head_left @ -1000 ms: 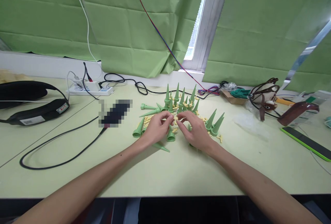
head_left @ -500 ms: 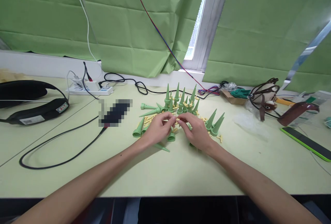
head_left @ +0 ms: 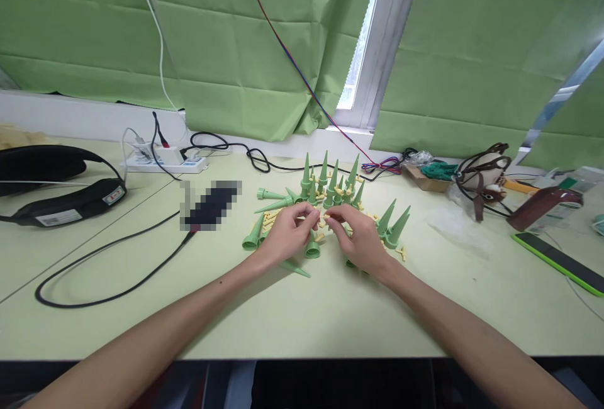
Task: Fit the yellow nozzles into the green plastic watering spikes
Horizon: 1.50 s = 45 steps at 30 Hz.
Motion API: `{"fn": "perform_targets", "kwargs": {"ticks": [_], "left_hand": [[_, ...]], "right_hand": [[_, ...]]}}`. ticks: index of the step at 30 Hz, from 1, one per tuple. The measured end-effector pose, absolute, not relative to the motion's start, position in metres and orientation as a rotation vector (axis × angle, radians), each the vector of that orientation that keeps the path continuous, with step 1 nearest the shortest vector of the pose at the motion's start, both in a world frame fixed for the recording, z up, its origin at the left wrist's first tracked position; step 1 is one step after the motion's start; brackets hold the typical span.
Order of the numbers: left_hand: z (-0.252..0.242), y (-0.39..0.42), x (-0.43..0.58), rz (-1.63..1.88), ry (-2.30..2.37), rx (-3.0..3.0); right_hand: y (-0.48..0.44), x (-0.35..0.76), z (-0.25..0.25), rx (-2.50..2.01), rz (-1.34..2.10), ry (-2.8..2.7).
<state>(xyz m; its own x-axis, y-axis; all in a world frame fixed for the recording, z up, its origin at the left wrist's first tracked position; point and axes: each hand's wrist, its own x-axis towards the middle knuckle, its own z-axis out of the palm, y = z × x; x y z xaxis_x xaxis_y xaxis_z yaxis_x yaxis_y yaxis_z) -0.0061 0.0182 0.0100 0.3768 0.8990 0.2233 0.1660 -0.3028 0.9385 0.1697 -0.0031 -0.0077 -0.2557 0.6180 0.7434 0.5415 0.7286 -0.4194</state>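
Green plastic cone spikes [head_left: 330, 185] stand and lie in a cluster on the pale green table [head_left: 306, 314], with small yellow pieces [head_left: 321, 225] scattered among them. My left hand [head_left: 287, 236] rests over the cluster, its fingers curled in a pinch at a small yellow piece. My right hand [head_left: 361, 239] faces it, fingertips pinched close to the left hand's. A lying cone [head_left: 295, 267] sits under my left wrist. Two upright cones [head_left: 394, 226] stand just right of my right hand.
A power strip [head_left: 163, 160] with cables lies at the back left, a black headset [head_left: 56, 189] at far left, a black cable [head_left: 108, 270] loops across the table. A bag [head_left: 486, 173], a brown case [head_left: 542, 204] and a green-edged phone [head_left: 561, 261] lie at the right.
My two hands have drawn closer together until their fingertips almost meet over the yellow pieces. Nothing else has moved.
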Motion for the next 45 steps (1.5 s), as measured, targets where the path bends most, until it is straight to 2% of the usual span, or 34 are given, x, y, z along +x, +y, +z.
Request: {"fn": "perform_targets", "kwargs": {"ticks": [13,21,32,45], "left_hand": [[0.013,0.018,-0.006,1.038,1.065,1.726],[0.010,0.019,-0.008,1.097,1.216,2.087],[0.006,0.012,-0.009,0.697,1.235,2.548],[0.001,0.013,-0.012,0.548,1.205,2.552]], "right_hand": [[-0.003,0.170,-0.007,-0.903,0.080,-1.912],[-0.004,0.169,-0.006,-0.911,0.063,-1.897],[-0.005,0.168,-0.004,-0.921,0.028,-1.840],[-0.006,0.168,-0.003,-0.931,0.030,-1.847]]}}
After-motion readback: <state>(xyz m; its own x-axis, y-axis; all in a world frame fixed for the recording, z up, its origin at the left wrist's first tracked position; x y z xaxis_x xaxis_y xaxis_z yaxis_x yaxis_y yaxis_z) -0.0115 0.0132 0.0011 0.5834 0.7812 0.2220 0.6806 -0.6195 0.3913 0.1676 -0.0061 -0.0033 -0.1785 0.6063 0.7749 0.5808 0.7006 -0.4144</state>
